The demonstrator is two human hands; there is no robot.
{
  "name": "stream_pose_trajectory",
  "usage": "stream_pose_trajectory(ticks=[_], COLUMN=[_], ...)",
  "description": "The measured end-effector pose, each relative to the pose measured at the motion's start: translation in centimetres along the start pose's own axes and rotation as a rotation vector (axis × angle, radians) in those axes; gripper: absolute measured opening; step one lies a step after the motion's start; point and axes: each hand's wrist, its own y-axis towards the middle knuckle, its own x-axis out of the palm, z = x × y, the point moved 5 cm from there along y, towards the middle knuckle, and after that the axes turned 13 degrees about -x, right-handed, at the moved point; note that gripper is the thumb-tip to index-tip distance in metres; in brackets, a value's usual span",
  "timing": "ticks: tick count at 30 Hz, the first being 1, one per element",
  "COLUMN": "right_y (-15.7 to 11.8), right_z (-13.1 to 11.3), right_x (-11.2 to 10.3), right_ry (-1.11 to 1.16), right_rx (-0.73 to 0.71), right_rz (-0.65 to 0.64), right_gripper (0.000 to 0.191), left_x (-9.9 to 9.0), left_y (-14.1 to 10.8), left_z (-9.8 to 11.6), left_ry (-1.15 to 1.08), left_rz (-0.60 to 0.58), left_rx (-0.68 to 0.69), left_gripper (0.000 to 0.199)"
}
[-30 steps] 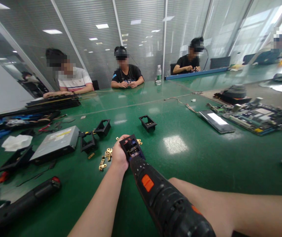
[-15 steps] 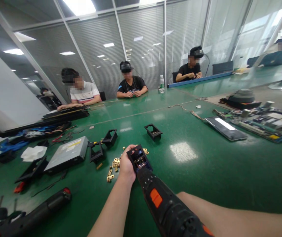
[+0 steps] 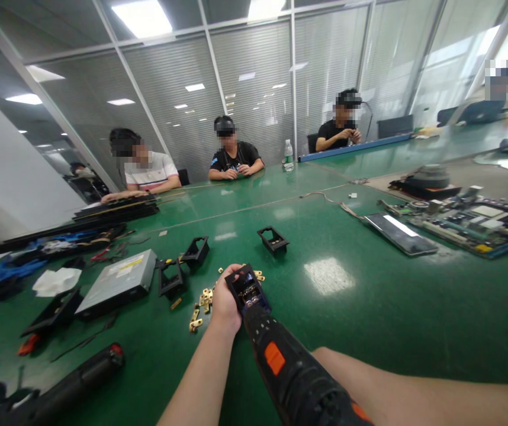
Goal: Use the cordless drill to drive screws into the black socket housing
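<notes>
The relation that counts is between the drill and the black box. The box sits in the left hand, which is wrapped round its left side, with the open face tilted up toward the wearer. Its long axis runs away from the body, leaning to the left. The drill points the same way, slanting from the lower right, so the two lie roughly in line. The drill's nose meets the near end of the box in view; whether it touches the rim or sits just above it, I cannot tell, and the tip is hidden.

The right hand is behind and below the drill, farther from the box than the left; its fingers are hidden, but it appears clamped on the drill's handle. Small brass pieces lie on the surface just left of the left hand. Another black frame stands beyond the box, slightly to the right.
</notes>
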Motion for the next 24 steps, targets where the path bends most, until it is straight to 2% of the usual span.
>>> stream_pose_trajectory(ticks=[7, 18, 24], right_y=[-0.2, -0.4, 0.1], right_z=[-0.8, -1.9, -1.3], right_x=[0.0, 0.2, 0.2], right_ry=[0.034, 0.031, 0.027], right_rx=[-0.028, -0.064, -0.051], right_rz=[-0.011, -0.026, -0.044], right_gripper=[0.014, 0.021, 0.028], left_x=[-0.1, -0.2, -0.2], left_y=[0.0, 0.2, 0.1], left_z=[-0.1, -0.2, -0.1], left_ry=[-0.004, 0.003, 0.003], left_rz=[-0.012, -0.003, -0.002], left_rx=[0.004, 0.012, 0.013], left_gripper=[0.012, 0.013, 0.011])
